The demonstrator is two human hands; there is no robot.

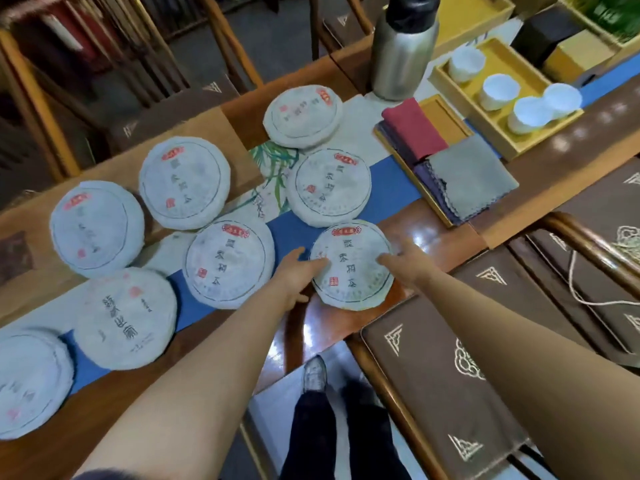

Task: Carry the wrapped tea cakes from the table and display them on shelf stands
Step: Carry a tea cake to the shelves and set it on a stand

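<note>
Wooden table (429,223) seen from above, its glossy top reflecting ceiling lights near the front edge. A blue runner (287,233) with a pale bamboo-printed panel is laid lengthwise along the middle. Eight paper-wrapped tea cakes are spread flat over the runner and the bare wood, all apart or just beside one another. The nearest tea cake (352,265) lies at the front edge, partly on the runner and partly on wood. It is flanked by both hands: the left hand (294,275) is laid against its left rim with fingertips on the wrapper, and the right hand (403,263) is laid against its right rim, fingers extended; a closed grasp is not shown. At the far right, a yellow tray (509,81) holding four white cups (501,91) is shown, with a steel thermos flask (403,46) beside it and folded cloths (446,168) in red, purple and grey on a second tray. Brown cushioned chair seats (446,386) with gold corner motifs are placed at the lower right. Wooden chairs (214,46) are visible beyond the table. The person's dark trousers and one shoe (314,374) are seen on the pale floor below.
</note>
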